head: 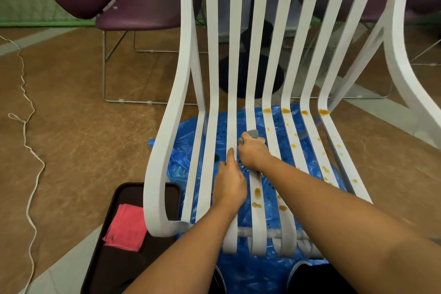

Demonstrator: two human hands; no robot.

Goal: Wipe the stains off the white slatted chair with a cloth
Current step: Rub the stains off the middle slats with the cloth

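Gripping a mostly hidden grey cloth (253,133), the right hand (254,153) presses a chair slat (252,102); the left hand (229,184): grip unclear.
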